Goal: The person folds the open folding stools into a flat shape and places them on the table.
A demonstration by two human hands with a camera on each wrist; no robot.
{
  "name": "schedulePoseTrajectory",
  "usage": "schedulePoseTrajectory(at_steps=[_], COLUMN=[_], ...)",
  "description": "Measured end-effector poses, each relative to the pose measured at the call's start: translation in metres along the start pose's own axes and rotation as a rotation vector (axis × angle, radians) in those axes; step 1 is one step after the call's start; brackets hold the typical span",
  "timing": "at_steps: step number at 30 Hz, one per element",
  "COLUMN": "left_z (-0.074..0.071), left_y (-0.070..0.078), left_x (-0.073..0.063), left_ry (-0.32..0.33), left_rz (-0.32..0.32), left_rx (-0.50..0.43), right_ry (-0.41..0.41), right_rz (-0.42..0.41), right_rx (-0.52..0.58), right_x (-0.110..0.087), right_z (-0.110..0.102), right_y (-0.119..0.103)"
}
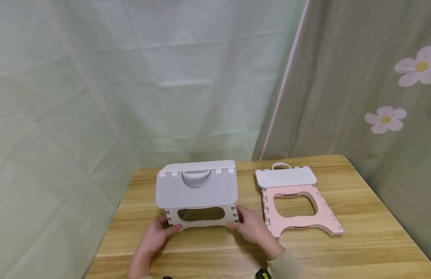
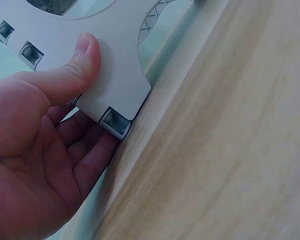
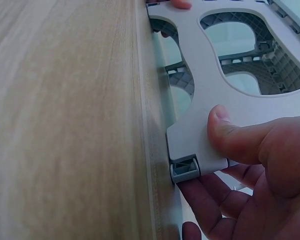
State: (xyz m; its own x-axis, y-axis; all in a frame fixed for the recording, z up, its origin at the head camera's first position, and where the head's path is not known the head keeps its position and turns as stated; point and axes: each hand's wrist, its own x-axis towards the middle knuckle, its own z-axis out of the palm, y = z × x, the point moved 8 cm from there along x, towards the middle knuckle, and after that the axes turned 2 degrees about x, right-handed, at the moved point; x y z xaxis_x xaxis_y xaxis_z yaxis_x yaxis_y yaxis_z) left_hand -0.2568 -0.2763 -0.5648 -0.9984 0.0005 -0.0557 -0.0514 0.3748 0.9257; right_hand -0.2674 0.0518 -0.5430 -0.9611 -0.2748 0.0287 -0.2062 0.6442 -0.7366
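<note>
A grey and white folding step stool stands opened on the wooden table, its top panel tilted toward me. My left hand grips the near leg panel at its lower left corner. In the left wrist view the thumb presses the panel's face and the other fingers curl behind its edge. At the lower right corner my right hand grips the same panel; the right wrist view shows that thumb on the face and fingers behind. The far legs are partly hidden.
A pink and white folding stool lies flat on the wooden table, right of the grey one. Behind the table hangs a pale curtain, with a flowered one at the right. A small black object shows beside the right sleeve.
</note>
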Motion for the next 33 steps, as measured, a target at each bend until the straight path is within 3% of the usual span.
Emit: schedulePoseTrajectory(at_steps=[28, 33], left_z=[0.0023, 0.0023], left_y=[-0.0003, -0.0007], left_x=[0.0017, 0.0024], left_ry=[0.002, -0.021], left_rz=[0.007, 0.015], left_rx=[-0.012, -0.029], right_ry=[0.004, 0.002], right_rz=[0.007, -0.004], right_rx=[0.001, 0.009], right_x=[0.0013, 0.0010], right_z=[0.0006, 0.0008], right_y=[0.0023, 0.0012])
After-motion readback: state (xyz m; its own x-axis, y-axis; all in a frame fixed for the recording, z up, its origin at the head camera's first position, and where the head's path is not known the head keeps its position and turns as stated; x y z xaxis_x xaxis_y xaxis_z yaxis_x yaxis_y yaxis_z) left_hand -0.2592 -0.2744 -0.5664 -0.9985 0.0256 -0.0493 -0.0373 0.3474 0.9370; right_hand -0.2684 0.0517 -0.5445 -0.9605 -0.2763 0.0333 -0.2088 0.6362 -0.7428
